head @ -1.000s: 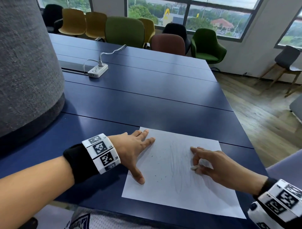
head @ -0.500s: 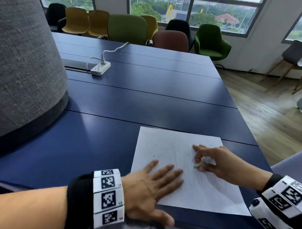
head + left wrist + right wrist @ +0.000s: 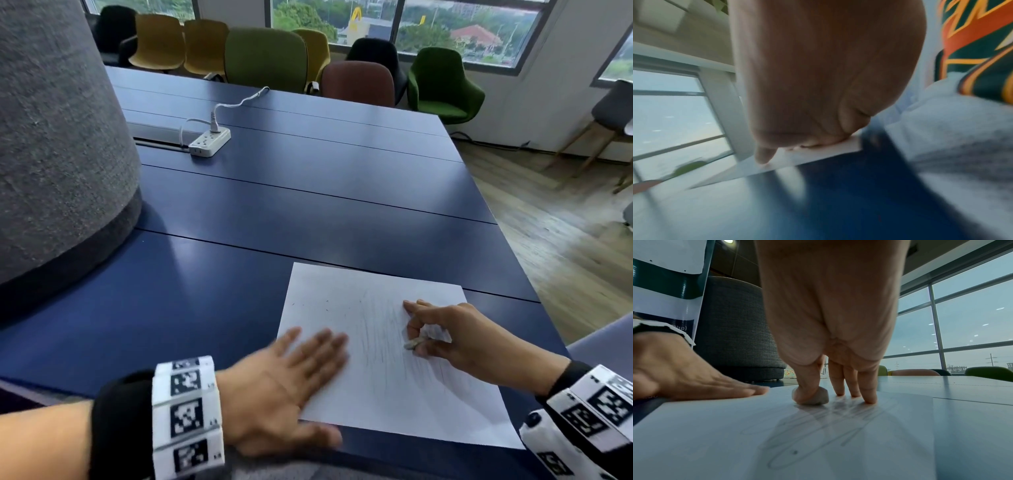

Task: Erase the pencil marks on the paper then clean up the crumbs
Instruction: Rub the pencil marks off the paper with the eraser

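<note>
One sheet of paper (image 3: 387,359) lay under two hands, left hand (image 3: 274,387) and right hand (image 3: 455,339); one eraser (image 3: 413,343) sat in the right's pinch; eight chairs (image 3: 263,58) stood beyond them.

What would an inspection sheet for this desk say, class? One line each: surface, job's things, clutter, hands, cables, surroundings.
Surface: dark blue table, glossy, in panels.
Job's things: paper near the front edge, pencil marks still on it; eraser touching the sheet; a few dark specks on the paper.
Clutter: grey fabric-covered object at left.
Hands: left hand flat, fingers on the paper; right hand pinches the eraser.
Cables: white power strip with a plugged cord.
Surroundings: coloured chairs, windows, wood floor.
</note>
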